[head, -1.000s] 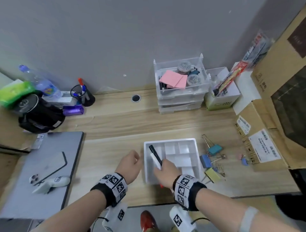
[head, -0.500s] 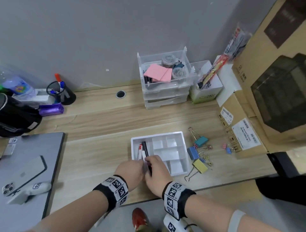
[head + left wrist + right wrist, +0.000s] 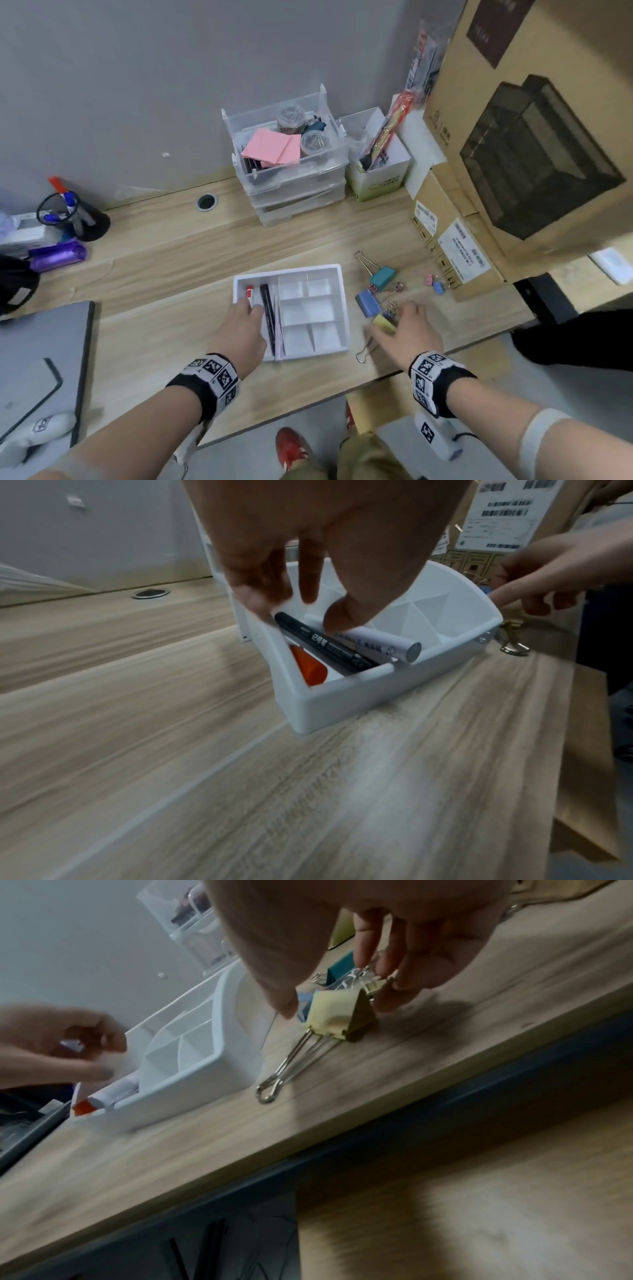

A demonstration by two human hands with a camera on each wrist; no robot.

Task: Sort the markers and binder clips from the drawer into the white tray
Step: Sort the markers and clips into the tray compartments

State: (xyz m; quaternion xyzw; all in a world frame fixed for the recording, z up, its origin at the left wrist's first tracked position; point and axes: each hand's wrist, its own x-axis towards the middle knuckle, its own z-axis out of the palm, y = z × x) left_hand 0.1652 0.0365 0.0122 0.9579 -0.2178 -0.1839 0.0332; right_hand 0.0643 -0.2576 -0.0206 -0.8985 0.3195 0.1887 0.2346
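Observation:
The white tray [image 3: 339, 274] sits near the desk's front edge. Its long left compartment holds a black marker [image 3: 268, 315], a red-capped marker [image 3: 249, 293] and a white marker [image 3: 377, 642]. My left hand [image 3: 248, 308] reaches into that compartment, thumb resting on the white marker and fingers fairly straight [image 3: 301, 610]. To the right of the tray lie a yellow binder clip [image 3: 384, 322], a blue one [image 3: 365, 303], a teal one [image 3: 383, 277] and small clips [image 3: 433, 283]. My right hand [image 3: 335, 1005] hovers spread over the yellow clip [image 3: 337, 1012], thumb and fingers on either side, not closed.
A clear drawer unit [image 3: 291, 171] and a small white box [image 3: 376, 164] stand at the back. Cardboard boxes [image 3: 459, 250] crowd the right side. A pen cup [image 3: 73, 219] and a grey laptop [image 3: 41, 359] are on the left. The desk's front edge runs just below the tray.
My right hand has left the black marker in the tray and moved right, over the yellow binder clip. The left hand stayed at the marker compartment. The head view shifted right.

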